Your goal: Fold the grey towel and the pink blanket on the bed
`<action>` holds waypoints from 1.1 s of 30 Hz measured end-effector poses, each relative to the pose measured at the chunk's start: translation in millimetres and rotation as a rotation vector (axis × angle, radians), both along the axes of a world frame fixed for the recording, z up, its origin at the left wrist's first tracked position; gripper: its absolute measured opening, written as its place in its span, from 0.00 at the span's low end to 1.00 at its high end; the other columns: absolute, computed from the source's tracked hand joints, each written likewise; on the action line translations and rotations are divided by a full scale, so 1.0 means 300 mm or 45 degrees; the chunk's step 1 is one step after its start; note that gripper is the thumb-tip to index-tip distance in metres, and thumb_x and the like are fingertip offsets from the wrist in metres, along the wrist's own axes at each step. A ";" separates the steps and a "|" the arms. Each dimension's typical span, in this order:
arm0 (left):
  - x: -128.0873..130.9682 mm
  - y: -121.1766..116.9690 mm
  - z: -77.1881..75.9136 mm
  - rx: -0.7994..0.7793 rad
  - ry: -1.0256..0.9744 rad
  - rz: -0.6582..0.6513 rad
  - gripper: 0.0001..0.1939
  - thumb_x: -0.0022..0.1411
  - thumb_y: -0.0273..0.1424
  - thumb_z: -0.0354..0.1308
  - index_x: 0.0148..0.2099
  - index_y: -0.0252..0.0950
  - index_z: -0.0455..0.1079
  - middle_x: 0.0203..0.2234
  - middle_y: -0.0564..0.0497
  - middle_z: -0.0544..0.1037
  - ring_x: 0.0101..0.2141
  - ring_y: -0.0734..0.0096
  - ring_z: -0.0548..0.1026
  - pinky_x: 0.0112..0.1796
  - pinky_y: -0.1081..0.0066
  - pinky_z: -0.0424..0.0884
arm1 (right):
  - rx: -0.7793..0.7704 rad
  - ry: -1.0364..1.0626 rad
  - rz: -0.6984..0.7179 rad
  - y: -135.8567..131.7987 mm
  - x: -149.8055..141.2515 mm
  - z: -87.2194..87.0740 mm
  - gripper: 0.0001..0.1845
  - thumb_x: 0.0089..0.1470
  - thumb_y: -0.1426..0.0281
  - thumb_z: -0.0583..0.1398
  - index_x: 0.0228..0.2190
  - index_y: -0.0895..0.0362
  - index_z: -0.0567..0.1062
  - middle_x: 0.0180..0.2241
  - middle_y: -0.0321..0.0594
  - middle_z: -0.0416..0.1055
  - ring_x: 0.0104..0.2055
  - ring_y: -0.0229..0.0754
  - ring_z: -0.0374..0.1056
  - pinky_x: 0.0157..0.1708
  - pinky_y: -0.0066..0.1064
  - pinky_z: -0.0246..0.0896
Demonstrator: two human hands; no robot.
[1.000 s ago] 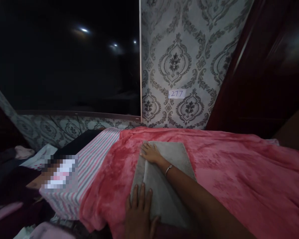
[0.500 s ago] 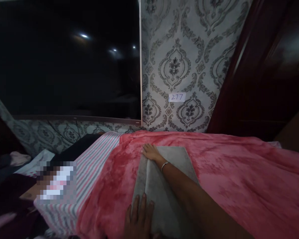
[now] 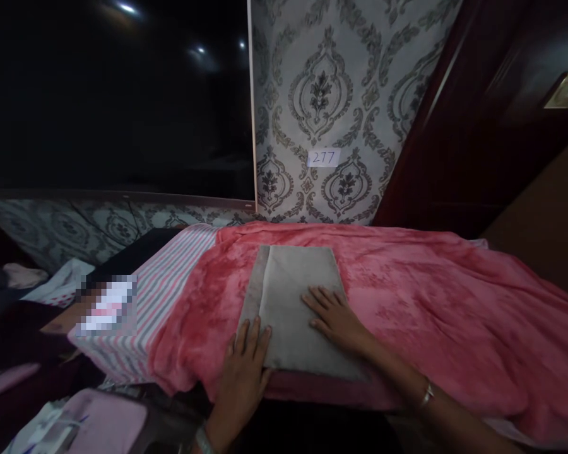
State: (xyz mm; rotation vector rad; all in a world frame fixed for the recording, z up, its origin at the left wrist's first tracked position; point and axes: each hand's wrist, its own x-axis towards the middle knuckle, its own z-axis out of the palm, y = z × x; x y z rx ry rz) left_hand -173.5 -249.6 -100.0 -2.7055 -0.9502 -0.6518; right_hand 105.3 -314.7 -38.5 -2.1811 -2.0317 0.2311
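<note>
A folded grey cloth (image 3: 293, 277) lies flat on the pink plush blanket (image 3: 407, 296), with a lengthwise fold edge near its left side. My left hand (image 3: 243, 372) rests on the cloth's lower left corner, fingers stretched forward and slightly apart. On the right half of the cloth, my right hand (image 3: 334, 318) lies flat with its fingers spread and a bracelet at the wrist. Neither hand grips anything. What kind of item the grey cloth is, I cannot make out.
Left of the blanket runs a striped cloth (image 3: 170, 277), partly under a blurred-out patch. A large dark screen (image 3: 123, 113) and patterned wall (image 3: 322, 120) stand behind. A dark wooden door (image 3: 478, 113) is at right. Pink and white items (image 3: 104, 419) lie lower left.
My right hand has moved from the cloth's far left corner toward me, onto its right half. My left hand still rests at the near left. The view has tilted down, showing the cloth's near edge.
</note>
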 end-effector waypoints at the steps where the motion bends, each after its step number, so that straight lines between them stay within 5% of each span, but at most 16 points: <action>1: -0.002 0.004 0.001 -0.016 0.007 -0.004 0.37 0.62 0.29 0.57 0.72 0.46 0.54 0.70 0.44 0.57 0.66 0.46 0.59 0.56 0.47 0.66 | 0.036 -0.023 -0.040 -0.043 -0.013 -0.022 0.32 0.68 0.54 0.49 0.69 0.44 0.54 0.72 0.40 0.42 0.74 0.54 0.37 0.68 0.59 0.35; 8: -0.027 0.021 0.077 -0.169 -0.032 -0.123 0.33 0.65 0.41 0.56 0.70 0.43 0.58 0.69 0.43 0.59 0.66 0.46 0.59 0.60 0.44 0.61 | 0.220 -0.079 -0.199 -0.161 -0.137 -0.095 0.30 0.67 0.60 0.50 0.68 0.42 0.55 0.72 0.38 0.45 0.73 0.55 0.40 0.67 0.62 0.36; 13: 0.084 0.021 0.165 -0.167 0.002 -0.265 0.30 0.70 0.40 0.49 0.71 0.43 0.56 0.68 0.45 0.61 0.67 0.53 0.58 0.65 0.44 0.52 | 0.246 -0.061 -0.212 -0.160 -0.155 -0.075 0.30 0.67 0.60 0.51 0.68 0.42 0.57 0.71 0.37 0.47 0.73 0.54 0.41 0.67 0.60 0.35; 18: 0.187 0.039 0.133 -0.131 0.107 -0.251 0.31 0.69 0.44 0.51 0.71 0.45 0.56 0.69 0.42 0.58 0.68 0.46 0.56 0.62 0.40 0.56 | 0.256 -0.036 -0.189 -0.193 -0.170 -0.081 0.31 0.65 0.62 0.54 0.67 0.44 0.59 0.71 0.38 0.47 0.72 0.55 0.42 0.68 0.58 0.37; 25: 0.121 0.081 0.082 -0.083 0.104 -0.234 0.32 0.70 0.46 0.47 0.72 0.41 0.55 0.69 0.41 0.58 0.68 0.51 0.57 0.63 0.44 0.57 | 0.378 0.056 -0.210 -0.314 -0.221 -0.157 0.36 0.62 0.69 0.56 0.69 0.45 0.55 0.71 0.35 0.45 0.74 0.51 0.37 0.69 0.57 0.39; 28: 0.081 0.098 0.100 -0.150 0.134 -0.240 0.32 0.70 0.45 0.46 0.71 0.39 0.55 0.69 0.41 0.59 0.68 0.53 0.57 0.64 0.45 0.55 | 0.371 0.141 -0.196 -0.355 -0.219 -0.155 0.35 0.61 0.70 0.55 0.68 0.47 0.58 0.71 0.36 0.48 0.73 0.49 0.39 0.69 0.56 0.40; 33: 0.095 0.137 0.191 -0.378 0.139 -0.285 0.26 0.72 0.40 0.44 0.68 0.41 0.62 0.65 0.43 0.66 0.65 0.58 0.63 0.64 0.47 0.58 | 0.443 0.238 -0.176 -0.346 -0.149 -0.070 0.28 0.65 0.68 0.51 0.65 0.54 0.65 0.66 0.43 0.60 0.71 0.47 0.49 0.69 0.53 0.43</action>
